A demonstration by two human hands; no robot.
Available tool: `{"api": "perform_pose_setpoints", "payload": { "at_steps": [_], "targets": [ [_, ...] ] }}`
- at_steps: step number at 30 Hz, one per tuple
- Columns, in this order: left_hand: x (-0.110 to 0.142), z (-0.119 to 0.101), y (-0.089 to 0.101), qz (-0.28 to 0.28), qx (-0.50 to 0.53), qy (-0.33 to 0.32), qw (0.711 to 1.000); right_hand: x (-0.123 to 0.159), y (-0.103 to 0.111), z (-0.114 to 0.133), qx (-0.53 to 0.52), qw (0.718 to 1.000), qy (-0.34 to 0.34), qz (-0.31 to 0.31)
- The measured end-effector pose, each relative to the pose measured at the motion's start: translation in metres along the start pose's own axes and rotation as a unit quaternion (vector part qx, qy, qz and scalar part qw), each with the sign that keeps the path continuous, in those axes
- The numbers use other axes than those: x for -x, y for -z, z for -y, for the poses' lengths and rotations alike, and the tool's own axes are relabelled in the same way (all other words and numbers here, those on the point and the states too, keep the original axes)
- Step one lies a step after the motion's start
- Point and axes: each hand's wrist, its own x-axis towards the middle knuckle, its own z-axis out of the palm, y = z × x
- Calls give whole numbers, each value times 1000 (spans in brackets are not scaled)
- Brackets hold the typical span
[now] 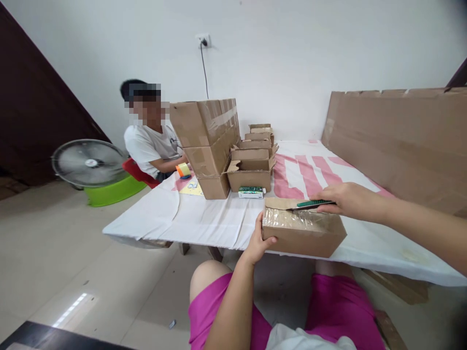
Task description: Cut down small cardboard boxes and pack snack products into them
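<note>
A taped cardboard box (pixel 302 239) lies at the near edge of the table in front of me. My left hand (pixel 257 241) grips its left end, the thumb on the near side. In my right hand (pixel 345 199) is a green-handled utility knife (pixel 314 204), its fingers closed round the handle. The blade points left and its tip meets the top of the box, at the clear tape along the seam. Just beyond the box sits a small green and white carton (pixel 251 192).
Open cardboard boxes (pixel 251 181) stand in a row behind the carton, beside stacked closed boxes (pixel 204 163). A large cardboard sheet (pixel 397 141) leans at the right. A tape dispenser (pixel 183 170) lies at the left, near a seated person (pixel 151 150). A fan (pixel 91 163) stands on the floor.
</note>
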Motion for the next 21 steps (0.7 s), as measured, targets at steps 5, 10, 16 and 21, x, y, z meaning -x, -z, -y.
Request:
{"api": "perform_pose_setpoints", "payload": {
  "at_steps": [5,10,16,21],
  "targets": [
    [-2,1,1,14,-30,15,999,21,-8,-13,2,1000,-16,8],
    [-4,3,2,54,-39,11,998,28,-20,-14,-8,1000,-1,-21],
    [-4,2,2,65,-61,10,996,33,-16,-8,-13,999,5,-35],
    [-3,-1,0,62,-42,24,997,46,-13,-20,-34,999,-10,-33]
  ]
}}
